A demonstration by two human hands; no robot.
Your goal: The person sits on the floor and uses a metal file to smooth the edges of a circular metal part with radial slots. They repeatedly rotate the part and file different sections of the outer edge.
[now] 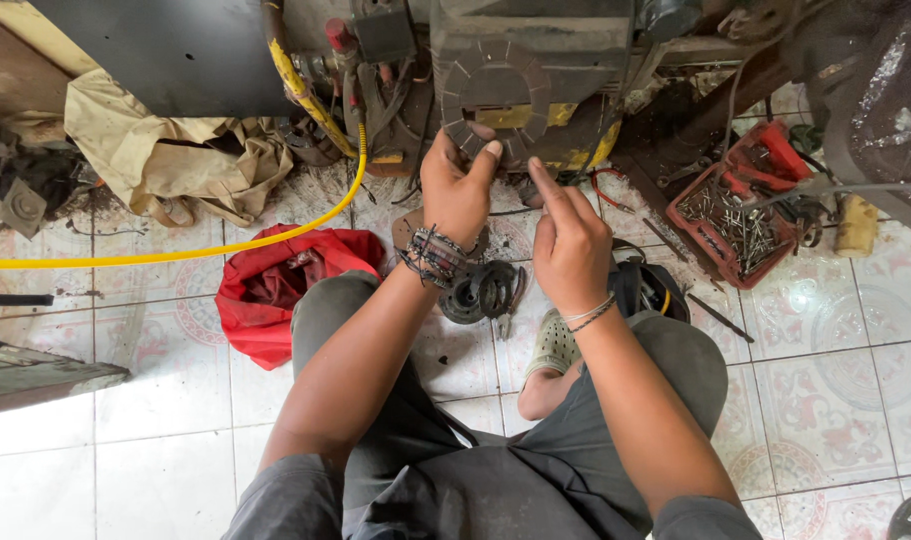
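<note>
Squatting over a patterned tiled floor [825, 400], person works at a grimy dark machine body [535, 60] along the floor's far edge. Left hand [457, 190], wrist wrapped in dark bracelets, presses its thumb and fingers on a round notched grey metal disc [485, 95] mounted on the machine; grip clenched on the disc's lower rim. Right hand [570, 245] sits just beside it, index finger pointing up at the disc's underside, other fingers curled, grasping nothing visible. Stack of dark round metal rings [483, 290] lies on the floor just below the left wrist. Red plastic tray of metal bolts [740, 205] near the far right edge. Red cloth bag [275, 285] left of the knee, yellow hose [175, 250] crossing above it, beige crumpled cloth [165, 150] at far left.
</note>
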